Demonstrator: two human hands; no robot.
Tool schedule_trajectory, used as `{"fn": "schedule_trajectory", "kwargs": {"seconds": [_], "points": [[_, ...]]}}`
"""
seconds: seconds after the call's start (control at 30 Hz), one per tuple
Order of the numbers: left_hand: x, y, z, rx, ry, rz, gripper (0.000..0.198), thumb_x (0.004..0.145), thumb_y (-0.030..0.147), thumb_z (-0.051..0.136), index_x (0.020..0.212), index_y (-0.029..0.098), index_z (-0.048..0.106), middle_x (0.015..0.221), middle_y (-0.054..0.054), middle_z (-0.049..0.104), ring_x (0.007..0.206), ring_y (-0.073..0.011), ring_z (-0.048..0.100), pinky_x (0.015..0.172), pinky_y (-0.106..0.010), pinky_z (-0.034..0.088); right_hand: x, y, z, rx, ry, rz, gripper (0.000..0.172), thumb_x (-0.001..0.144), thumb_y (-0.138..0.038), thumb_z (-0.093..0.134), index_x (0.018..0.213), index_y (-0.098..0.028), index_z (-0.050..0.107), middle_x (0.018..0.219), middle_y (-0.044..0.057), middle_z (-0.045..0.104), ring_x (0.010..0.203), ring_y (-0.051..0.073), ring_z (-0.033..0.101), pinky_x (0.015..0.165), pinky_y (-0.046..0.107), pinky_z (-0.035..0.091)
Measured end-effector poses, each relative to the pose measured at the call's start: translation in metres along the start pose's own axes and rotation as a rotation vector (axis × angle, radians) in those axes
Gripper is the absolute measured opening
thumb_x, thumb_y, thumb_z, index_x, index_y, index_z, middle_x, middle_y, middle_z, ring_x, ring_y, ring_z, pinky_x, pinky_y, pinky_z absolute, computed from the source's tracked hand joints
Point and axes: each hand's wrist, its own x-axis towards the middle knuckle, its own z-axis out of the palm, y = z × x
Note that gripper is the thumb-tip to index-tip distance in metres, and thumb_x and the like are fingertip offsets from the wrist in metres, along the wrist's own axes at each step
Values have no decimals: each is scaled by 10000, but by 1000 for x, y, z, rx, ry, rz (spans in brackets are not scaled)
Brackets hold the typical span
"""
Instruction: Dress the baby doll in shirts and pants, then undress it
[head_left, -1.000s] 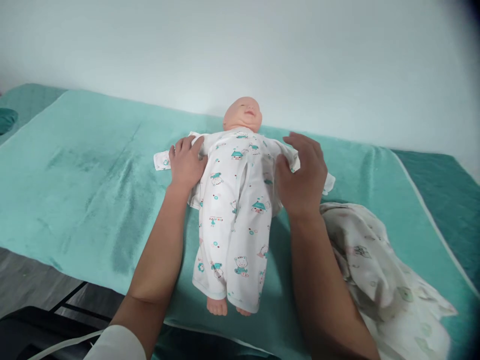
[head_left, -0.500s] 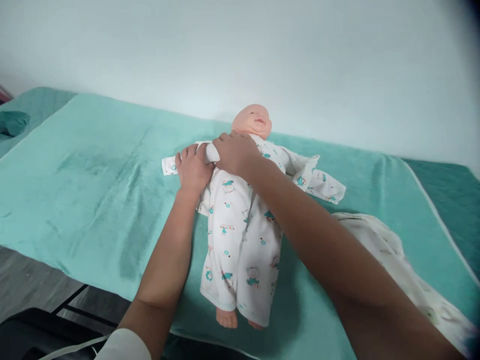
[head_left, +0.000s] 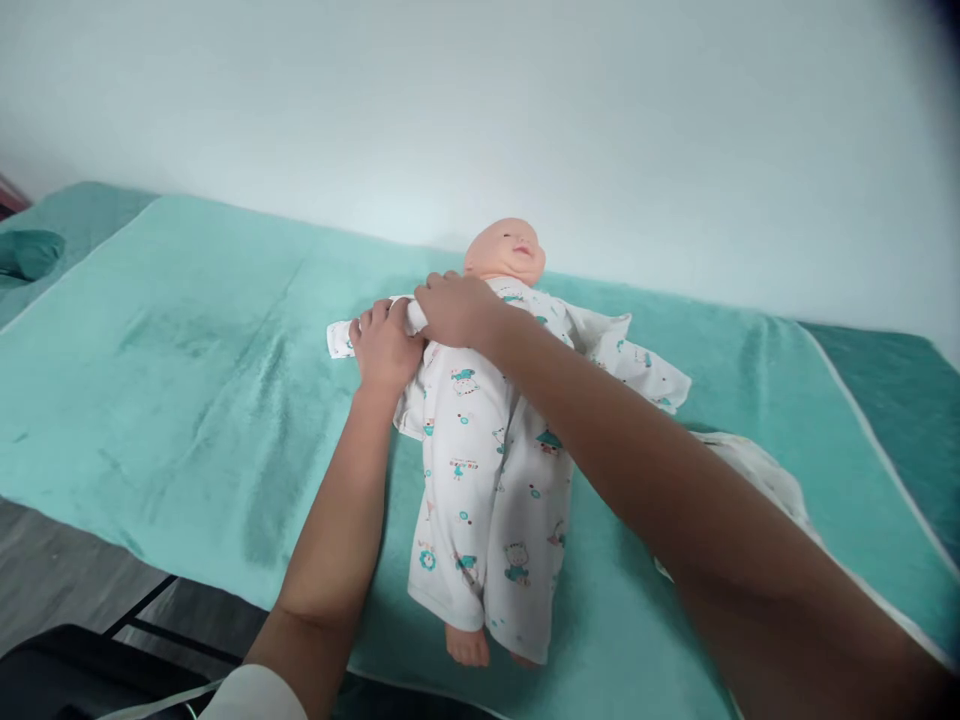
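A baby doll (head_left: 504, 252) lies on its back, dressed in a white printed top and white printed trousers (head_left: 459, 500). My left hand (head_left: 386, 347) is curled around the doll's sleeved arm on the left, over the white sleeve (head_left: 415, 317). Close beside it, nearer the shoulder, my right hand (head_left: 459, 310) grips the same sleeve with its fingers bent over. The cuff pokes out left of my left hand. Whether the doll's hand reaches into the cuff is hidden. On the other side, the second sleeve (head_left: 649, 373) lies spread out. Bare doll feet (head_left: 466, 645) stick out of the trouser legs.
A green cover (head_left: 187, 400) spreads over the bed, which stands against a pale wall (head_left: 480, 110). White cloth (head_left: 757, 470) lies on the right, partly behind my right forearm. At lower left are a black object (head_left: 82, 675) and a pale cable.
My right hand has shifted slightly left along the sleeve, closer to my left hand. My left hand keeps its place on the sleeve. The view has tilted a little.
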Motion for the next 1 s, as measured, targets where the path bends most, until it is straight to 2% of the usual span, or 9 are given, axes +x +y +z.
{"fn": "schedule_trajectory", "kwargs": {"seconds": [0.1,0.2,0.33,0.43,0.6,0.73,0.87,1.0], "points": [[1,-1,1,9,-9,3,453,951,329,520,1395,321,612,1480,-68,614,1383,-315,532,1237,-516,348,15,-8,2,-22,-39,-46,428,955,-272,586,1354,-116,601,1350,206,647,1172,336,652,927,421,498],[2,-1,2,9,-6,4,450,946,358,543,1388,315,609,1473,-70,614,1386,-317,527,1245,-519,338,15,-3,-2,-31,-105,-100,382,957,-216,569,1324,-138,639,1267,175,708,1071,315,700,834,388,500],[0,-1,-1,-7,-10,12,492,927,351,577,1419,325,574,1453,-69,622,1376,-312,539,1229,-509,370,-1,8,-13,-36,-105,-138,397,997,-246,529,1378,-230,643,1291,137,715,1139,316,691,899,403,477],[-3,-2,-5,-29,-27,7,498,913,311,587,1410,334,573,1443,-76,624,1362,-319,557,1195,-516,409,-12,16,-17,-45,-59,-107,407,990,-249,538,1379,-283,652,1287,117,708,1177,314,672,932,421,466],[-7,-3,-12,-68,-70,-38,450,901,273,590,1350,295,612,1379,-92,658,1339,-319,578,1168,-513,439,-25,35,-23,-63,-43,-33,390,967,-228,508,1304,-298,691,1211,99,710,1000,290,690,807,409,475],[-6,-3,-14,-67,-90,-101,373,896,301,611,1264,263,656,1363,-90,674,1343,-305,584,1170,-468,442,-37,50,-33,-24,-1,45,407,953,-250,515,1315,-312,691,1177,78,706,913,267,673,799,413,473],[-4,-6,-13,-60,-101,-147,339,892,345,639,1201,211,671,1327,-124,685,1320,-332,611,1131,-470,474,-44,55,-39,-1,1,45,393,944,-210,518,1285,-280,701,1166,81,697,866,237,657,755,390,465],[-3,-9,-16,-89,-93,-178,386,902,396,671,1230,195,633,1348,-142,670,1303,-330,631,1084,-450,501,-48,52,-39,58,24,104,371,943,-194,513,1256,-232,710,1144,68,694,891,202,647,809,380,454]]}}
